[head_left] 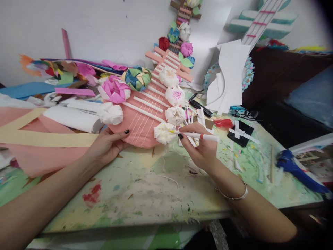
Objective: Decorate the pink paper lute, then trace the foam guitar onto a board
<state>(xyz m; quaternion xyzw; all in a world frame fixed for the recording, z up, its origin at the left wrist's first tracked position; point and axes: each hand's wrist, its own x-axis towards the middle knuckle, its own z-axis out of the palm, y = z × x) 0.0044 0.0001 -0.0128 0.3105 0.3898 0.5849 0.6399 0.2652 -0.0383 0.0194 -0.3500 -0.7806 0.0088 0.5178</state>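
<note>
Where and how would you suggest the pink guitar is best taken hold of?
I would grip the pink guitar by the lower-left edge of its body, coming from the left as the left hand does, thumb on the face. That stretch is bare, whereas white flowers line the right edge and might crush.

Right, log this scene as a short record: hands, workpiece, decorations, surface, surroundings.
Left hand: grips the lower left edge of the pink guitar, thumb on top
Right hand: holds a white pen, yellow tip at the lowest white flower
Right wrist: thin bracelet
Decorations, left side: another white flower, a bright pink flower, a green-and-blue flower
Surface: paint-stained table
Far right: blue tool
Behind: wall
</note>
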